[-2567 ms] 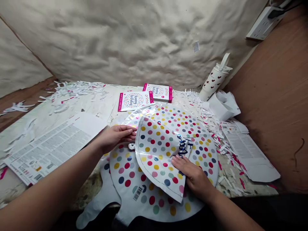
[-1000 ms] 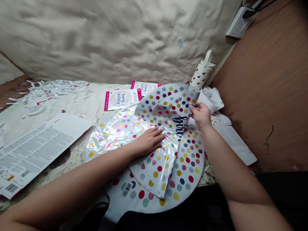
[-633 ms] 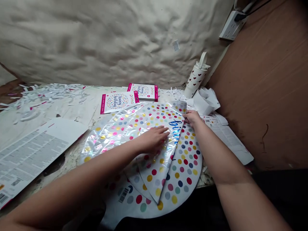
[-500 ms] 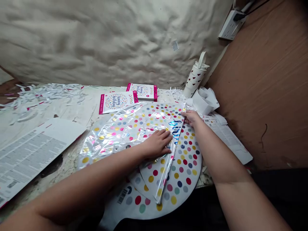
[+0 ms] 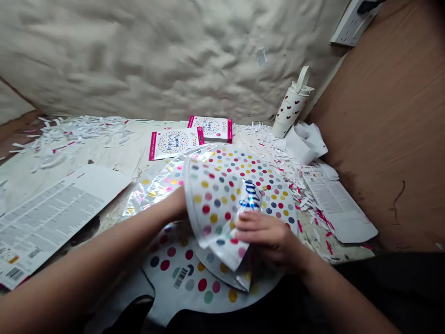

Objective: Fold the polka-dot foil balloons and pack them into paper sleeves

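Note:
A white foil sheet with coloured dots and blue lettering [image 5: 212, 199] is partly folded up off a stack of round dotted foil sheets [image 5: 278, 204]. My left hand is mostly hidden behind the raised flap; only the wrist shows at its left edge. My right hand [image 5: 266, 234] lies on the right side of the folded sheet, just below the blue lettering, its fingers stretched out and blurred. A barcode shows on the lower sheet near the front.
Two pink-and-white packets [image 5: 176, 143] lie behind the sheets. A white bottle with hearts [image 5: 291, 109] leans at the back right, beside curled white paper [image 5: 304, 143]. Printed card [image 5: 52, 208] lies at left, another [image 5: 335, 204] at right. Paper shreds [image 5: 83, 132] are scattered about.
The top sheet's left part has been lifted and folded rightward. My left hand has gone behind the flap. My right hand has come down from the upper right edge onto the sheet. The view has shifted slightly.

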The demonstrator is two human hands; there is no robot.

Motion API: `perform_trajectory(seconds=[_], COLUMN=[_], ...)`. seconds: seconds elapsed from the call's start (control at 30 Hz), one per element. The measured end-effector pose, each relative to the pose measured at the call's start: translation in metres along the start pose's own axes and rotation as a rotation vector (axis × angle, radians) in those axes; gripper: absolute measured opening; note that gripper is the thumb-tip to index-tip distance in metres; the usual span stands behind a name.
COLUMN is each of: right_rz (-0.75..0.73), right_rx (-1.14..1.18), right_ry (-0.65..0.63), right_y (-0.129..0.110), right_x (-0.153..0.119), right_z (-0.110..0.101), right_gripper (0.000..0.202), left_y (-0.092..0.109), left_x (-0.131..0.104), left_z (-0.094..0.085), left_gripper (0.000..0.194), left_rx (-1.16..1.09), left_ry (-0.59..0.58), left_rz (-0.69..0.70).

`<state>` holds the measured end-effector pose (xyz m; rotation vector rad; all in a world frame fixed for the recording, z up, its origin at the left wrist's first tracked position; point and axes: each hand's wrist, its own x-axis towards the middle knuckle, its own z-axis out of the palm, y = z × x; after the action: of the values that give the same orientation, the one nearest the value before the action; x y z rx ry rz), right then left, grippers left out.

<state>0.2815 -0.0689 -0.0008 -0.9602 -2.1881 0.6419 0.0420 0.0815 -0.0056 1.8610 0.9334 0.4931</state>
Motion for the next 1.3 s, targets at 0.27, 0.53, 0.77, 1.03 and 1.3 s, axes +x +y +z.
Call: perform_trajectory(seconds=[0.27,0.53,0.77,1.03,1.3], right_rz=[0.086,0.059,0.141,0.441,0.879], right_rx=[-0.019,-0.176,-0.163,0.066,-0.279], right_ry=[-0.143,-0.021,-0.107,-0.110,-0.142], right_y=[0.015,-0.003,-0.004,0.002,0.069], right_x=[-0.016,-0.032,-0.054,-0.022,0.033], right_z=[0.029,0.019,0.028,-0.027,-0.044], right_gripper=[0.032,0.027,0.028,0.028,0.021], left_y=[0.014,0.008,0.009,0.007,0.005], left_x=[-0.028,0.009,-0.001,0.006,0.000], left_z=[-0.047,0.036,0.051,0.070,0.069], left_gripper=[0.029,0.066,0.061,0.063,0.077], left_rx=[0.544,0.762,0.815,0.865,0.918], left_ry=[0.346,-0.243,-0.248,-0.317,-0.279], left_rz=[0.232,0.364,0.382,0.442,0.401])
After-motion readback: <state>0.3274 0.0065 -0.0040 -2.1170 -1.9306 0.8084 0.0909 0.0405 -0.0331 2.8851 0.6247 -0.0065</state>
